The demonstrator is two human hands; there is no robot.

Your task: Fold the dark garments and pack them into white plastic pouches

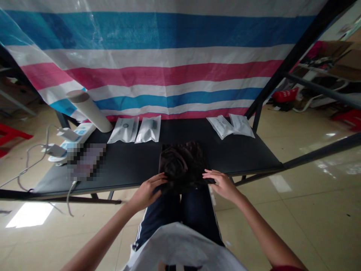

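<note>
Dark crumpled fabric garment [182, 165] at near edge of black table [239, 150], folded into rough square. Left hand [148, 192] pinching near-left corner, right hand [221, 183] flat, fingers spread on right edge. Looks mid-fold; next move needs even grip on both corners.

Bare surface [239, 154] lies open right of the dark cloth [182, 165] — white pouches [137, 130] and a tube [90, 111] crowd the back edge.
</note>
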